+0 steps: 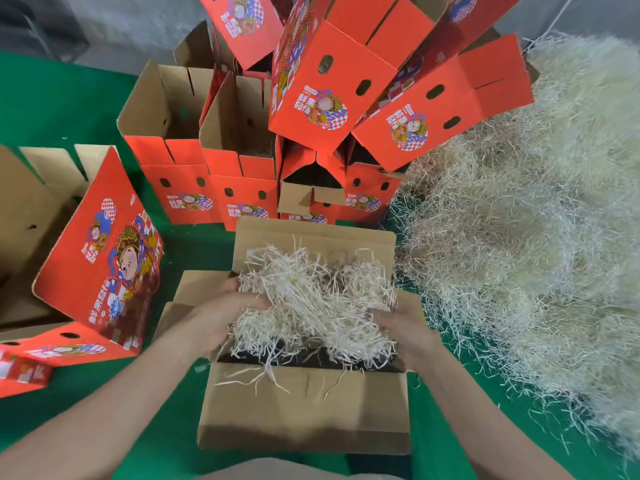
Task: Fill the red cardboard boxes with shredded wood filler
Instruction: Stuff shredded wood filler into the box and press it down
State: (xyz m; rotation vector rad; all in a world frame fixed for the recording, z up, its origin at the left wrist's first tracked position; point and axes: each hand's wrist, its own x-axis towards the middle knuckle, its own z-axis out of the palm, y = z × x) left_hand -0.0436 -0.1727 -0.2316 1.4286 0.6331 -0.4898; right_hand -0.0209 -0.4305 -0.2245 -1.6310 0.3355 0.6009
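Note:
An open cardboard box (pixel 304 407) stands right in front of me with its brown flaps spread outward. A bundle of pale shredded wood filler (pixel 311 299) sits over its opening, partly inside. My left hand (pixel 221 313) grips the bundle from the left, fingers buried in the strands. My right hand (pixel 405 327) holds it from the right side. The box's inside below the filler is dark and mostly hidden.
A large heap of shredded wood filler (pixel 536 220) covers the green floor (pixel 69 105) on the right. Several open red boxes (pixel 207 188) stand behind, with more red boxes (pixel 329 81) stacked tilted on top. Another red box (pixel 100 251) lies at the left.

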